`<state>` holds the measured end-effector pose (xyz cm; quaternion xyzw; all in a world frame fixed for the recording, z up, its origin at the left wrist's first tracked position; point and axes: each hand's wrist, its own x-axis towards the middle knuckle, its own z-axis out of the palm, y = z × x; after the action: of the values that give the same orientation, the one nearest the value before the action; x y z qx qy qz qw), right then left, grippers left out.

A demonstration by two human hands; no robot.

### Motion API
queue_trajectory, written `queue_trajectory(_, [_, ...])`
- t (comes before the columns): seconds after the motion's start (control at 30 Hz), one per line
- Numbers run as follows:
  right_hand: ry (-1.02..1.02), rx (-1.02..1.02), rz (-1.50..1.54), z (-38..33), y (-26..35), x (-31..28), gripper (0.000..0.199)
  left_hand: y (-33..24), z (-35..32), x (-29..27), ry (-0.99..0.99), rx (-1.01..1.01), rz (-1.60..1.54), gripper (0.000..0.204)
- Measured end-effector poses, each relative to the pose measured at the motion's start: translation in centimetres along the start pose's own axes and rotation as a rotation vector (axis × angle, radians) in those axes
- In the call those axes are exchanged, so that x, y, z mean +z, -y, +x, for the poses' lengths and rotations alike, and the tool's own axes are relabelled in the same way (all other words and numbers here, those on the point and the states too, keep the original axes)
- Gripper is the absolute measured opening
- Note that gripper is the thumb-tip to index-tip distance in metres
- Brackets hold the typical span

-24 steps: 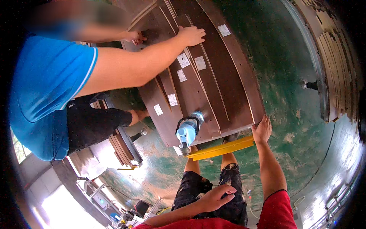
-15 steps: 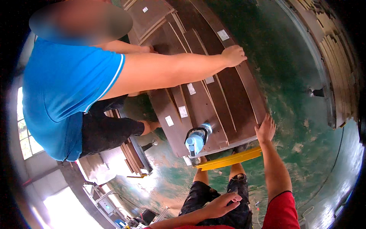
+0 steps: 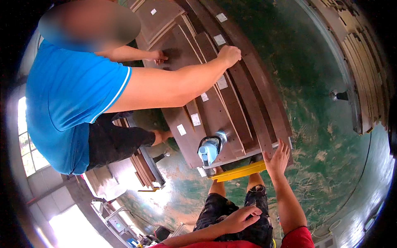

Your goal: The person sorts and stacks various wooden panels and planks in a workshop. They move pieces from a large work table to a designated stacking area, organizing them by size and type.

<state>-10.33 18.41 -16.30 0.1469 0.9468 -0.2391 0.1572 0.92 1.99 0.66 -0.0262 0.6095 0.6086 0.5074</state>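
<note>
My right hand (image 3: 278,160) is at the near end of a long brown board (image 3: 271,109), fingers stretched and spread against its end and corner; it does not wrap round the board. My left hand (image 3: 244,219) hangs over my lap with nothing in it, fingers loosely bent and thumb apart. More brown boards (image 3: 215,122) lie side by side in a stack, several with white labels. Across the stack, a person in a blue shirt (image 3: 78,99) has one hand (image 3: 230,56) at a board's edge and the other hand (image 3: 159,57) on the boards farther left.
A light-blue bottle (image 3: 211,151) with a dark handle stands on the near end of the stack. Below that end runs a yellow bar (image 3: 240,170), in front of my legs. Stacked boards (image 3: 364,78) stand at the right beyond the green floor (image 3: 318,124).
My right hand has moved left and a little nearer. The co-worker's outstretched hand has drawn back left, and the boards on the right side now lie differently, with another label showing.
</note>
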Motion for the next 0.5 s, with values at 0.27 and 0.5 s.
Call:
queue_trajectory(0.27, [0.012, 0.135, -0.115, -2.3, -5.7, 2.9, 0.070, -0.2, -0.4, -0.1, -0.034, 0.025, 0.041, 0.024])
queue_trajectory(0.5, [0.009, 0.143, -0.060, -0.1, -7.3, 2.6, 0.076, 0.1, -0.5, -0.2, -0.044, 0.039, 0.036, 0.025])
